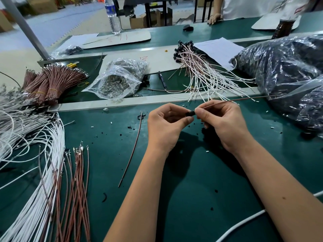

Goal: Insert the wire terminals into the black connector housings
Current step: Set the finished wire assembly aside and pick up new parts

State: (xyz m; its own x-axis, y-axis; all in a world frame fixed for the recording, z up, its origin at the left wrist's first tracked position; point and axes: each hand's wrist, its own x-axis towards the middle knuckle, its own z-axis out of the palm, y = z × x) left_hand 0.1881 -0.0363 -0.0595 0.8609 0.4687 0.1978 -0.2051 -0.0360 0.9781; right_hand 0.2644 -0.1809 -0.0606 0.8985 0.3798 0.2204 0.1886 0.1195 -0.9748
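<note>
Your left hand (166,124) pinches the black connector housing (190,113). Your right hand (225,123) pinches the brown wire (244,100) at it, above the table's (192,189) middle.

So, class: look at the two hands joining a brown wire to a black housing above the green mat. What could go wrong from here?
1. The left hand shows only a small part of the black housing; it might slip or twist as the terminal goes in.
2. The right hand pinches the brown wire close to the housing, and its long free end could snag the white wires behind.
3. Bits litter the green mat; a dropped housing could get lost.
</note>
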